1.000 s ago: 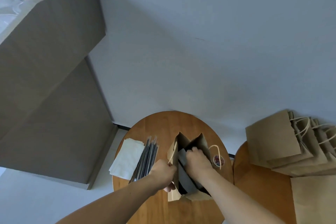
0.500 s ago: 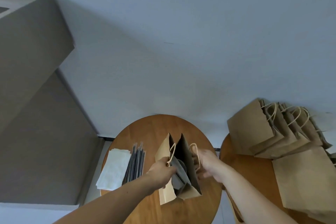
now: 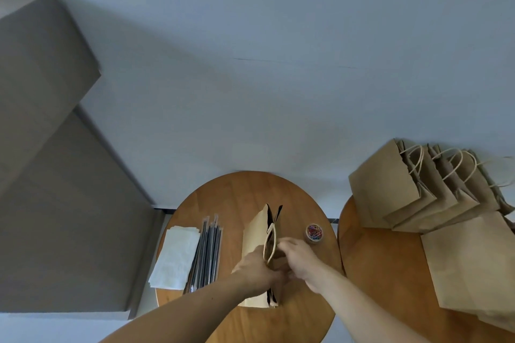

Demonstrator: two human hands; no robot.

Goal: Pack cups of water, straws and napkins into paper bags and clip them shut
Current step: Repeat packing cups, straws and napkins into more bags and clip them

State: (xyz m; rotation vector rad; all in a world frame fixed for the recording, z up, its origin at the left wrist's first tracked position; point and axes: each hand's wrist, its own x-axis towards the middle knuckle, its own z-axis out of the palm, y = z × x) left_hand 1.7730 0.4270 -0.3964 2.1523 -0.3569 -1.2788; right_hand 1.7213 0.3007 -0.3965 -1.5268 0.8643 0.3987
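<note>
While upright, bag (image 3: 254, 234) in both grips (image 3: 255, 269) (image 3: 300, 260).

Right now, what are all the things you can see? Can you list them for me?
paper bag: one, brown, upright in the middle of the round table
napkins: one stack, white, left edge of that table
straws: a bundle, dark grey, between napkins and bag
clip tub: one, clear with colourful clips, right of the bag
spare bags: several, brown, piled on the second table
round table: one, brown wood, centre
second table: one, brown wood, right
cabinet: one, grey, left
left hand: grips the bag's top
right hand: pinches the bag's top
</note>
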